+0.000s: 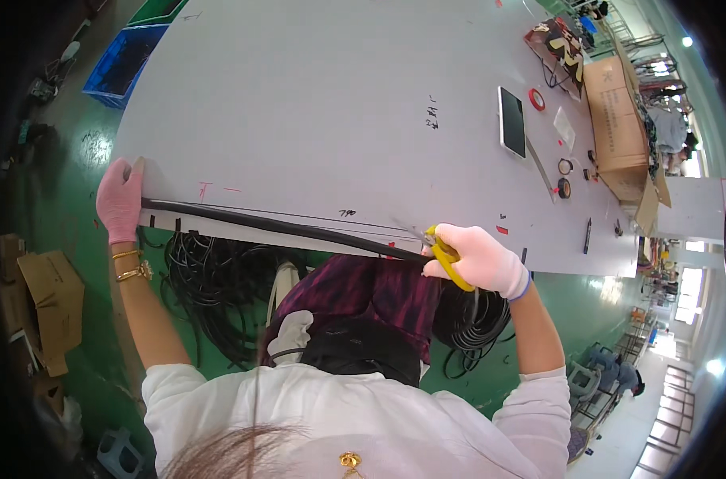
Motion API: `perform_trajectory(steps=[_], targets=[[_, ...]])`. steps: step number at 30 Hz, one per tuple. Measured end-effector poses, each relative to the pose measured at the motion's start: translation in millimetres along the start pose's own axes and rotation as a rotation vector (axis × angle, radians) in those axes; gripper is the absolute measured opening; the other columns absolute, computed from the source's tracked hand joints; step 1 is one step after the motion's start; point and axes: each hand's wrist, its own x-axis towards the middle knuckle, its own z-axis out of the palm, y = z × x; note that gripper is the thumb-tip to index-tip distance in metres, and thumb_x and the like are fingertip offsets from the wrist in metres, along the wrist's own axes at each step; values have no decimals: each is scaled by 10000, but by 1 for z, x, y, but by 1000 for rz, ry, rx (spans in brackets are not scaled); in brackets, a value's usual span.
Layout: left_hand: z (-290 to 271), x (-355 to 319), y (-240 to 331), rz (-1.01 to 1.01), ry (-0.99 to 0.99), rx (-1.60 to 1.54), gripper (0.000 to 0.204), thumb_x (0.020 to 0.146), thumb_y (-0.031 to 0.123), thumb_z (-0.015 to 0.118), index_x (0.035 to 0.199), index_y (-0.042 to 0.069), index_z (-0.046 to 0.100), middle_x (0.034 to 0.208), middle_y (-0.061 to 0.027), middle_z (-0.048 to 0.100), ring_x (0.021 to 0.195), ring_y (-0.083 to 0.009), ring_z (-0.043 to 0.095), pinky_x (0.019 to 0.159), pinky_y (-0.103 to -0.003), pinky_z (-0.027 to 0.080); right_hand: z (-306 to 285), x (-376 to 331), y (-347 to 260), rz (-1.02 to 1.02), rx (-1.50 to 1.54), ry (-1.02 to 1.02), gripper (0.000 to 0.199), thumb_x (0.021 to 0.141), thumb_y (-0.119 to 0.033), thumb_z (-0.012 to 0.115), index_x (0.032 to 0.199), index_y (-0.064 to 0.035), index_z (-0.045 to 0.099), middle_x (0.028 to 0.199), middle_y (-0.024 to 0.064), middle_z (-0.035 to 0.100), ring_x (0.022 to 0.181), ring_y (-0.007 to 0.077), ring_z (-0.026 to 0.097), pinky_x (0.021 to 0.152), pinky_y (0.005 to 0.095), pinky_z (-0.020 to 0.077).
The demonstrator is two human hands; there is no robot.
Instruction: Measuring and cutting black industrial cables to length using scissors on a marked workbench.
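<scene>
A long black cable (287, 229) or tube lies along the near edge of the grey-white table (299, 104), beside a thin drawn line. My left hand (120, 203), in a pink glove, is closed at the cable's left end by the table's corner; its fingertips are partly hidden. At the other side, my right hand (483, 257), in a pale pink glove, grips yellow-handled scissors (444, 254). Their blades point left over the tabletop. The cable runs up to the fingers of this same hand, and its right end is hidden there.
Coils of black cable (211, 287) hang or lie below the table edge, with another coil (473, 323) to the right. On the table's right are a tablet (512, 122), red tape (536, 99), a black marker (587, 236) and a cardboard box (616, 116). Blue crate (124, 64) stands far left.
</scene>
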Motion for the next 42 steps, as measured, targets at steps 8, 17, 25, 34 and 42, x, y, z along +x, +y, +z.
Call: perform_trajectory(steps=[8, 17, 25, 34, 42], targets=[[0, 3, -10, -43, -38, 40, 418, 967, 419, 625, 804, 47, 527, 724, -133, 496, 653, -295, 453, 644, -412, 435, 61, -67, 64, 151, 485, 822, 265, 821, -18, 786, 964, -11, 563, 1101, 156, 694, 979, 198, 680, 900, 333, 539], [6, 4, -6, -74, -78, 8, 431, 974, 422, 604, 813, 37, 495, 729, -138, 432, 664, -285, 400, 651, -404, 404, 152, -66, 41, 326, 970, 718, 231, 865, 51, 694, 931, -52, 498, 888, 97, 661, 754, 163, 662, 710, 297, 533], [-1, 8, -2, -83, -83, 35, 423, 975, 427, 594, 825, 38, 521, 767, -153, 485, 697, -321, 450, 668, -421, 419, 158, -62, 77, 203, -123, 853, 533, 723, -243, 914, 1091, -11, 607, 972, 146, 675, 854, 322, 662, 778, 372, 539], [0, -1, -16, -25, -16, 95, 395, 964, 425, 612, 835, 52, 585, 813, -147, 579, 732, -344, 538, 691, -425, 466, 65, -60, 29, 141, -99, 808, 436, 709, -50, 882, 1050, -2, 615, 967, 132, 668, 867, 300, 668, 812, 365, 544], [3, 2, -6, -42, -28, 54, 392, 956, 413, 625, 826, 46, 581, 799, -142, 574, 723, -339, 540, 688, -425, 467, 5, -17, 34, 14, -447, 1040, 290, 805, -172, 819, 1000, -21, 666, 974, 175, 678, 854, 346, 669, 745, 386, 531]])
